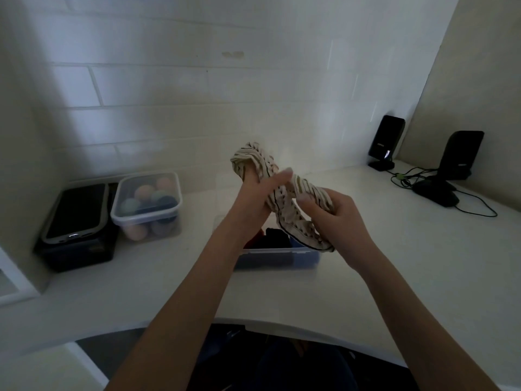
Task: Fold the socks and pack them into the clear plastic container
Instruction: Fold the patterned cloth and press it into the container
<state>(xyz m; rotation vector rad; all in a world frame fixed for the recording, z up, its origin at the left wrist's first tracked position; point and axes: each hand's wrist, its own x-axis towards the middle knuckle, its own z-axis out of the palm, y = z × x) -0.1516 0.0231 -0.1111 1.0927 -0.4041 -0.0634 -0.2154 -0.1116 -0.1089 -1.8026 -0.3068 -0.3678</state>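
Both hands hold a cream sock with thin dark stripes [284, 204] in the air above the white counter. My left hand [253, 206] reaches into or under its upper part, fingers stretched out. My right hand [338, 221] pinches the bunched fabric from the right, and the sock's lower end hangs beside that wrist. Right below the hands sits a clear plastic container [277, 253], partly hidden by my left forearm. Dark, red and blue folded socks [277, 238] lie inside it.
A lidded clear tub of coloured balls [146, 206] stands at the left, next to a black box with a phone on top [77, 224]. Two black speakers [386, 142] [459, 155], a mouse [437, 193] and cables occupy the back right. The counter's curved front edge [253, 324] is near my body.
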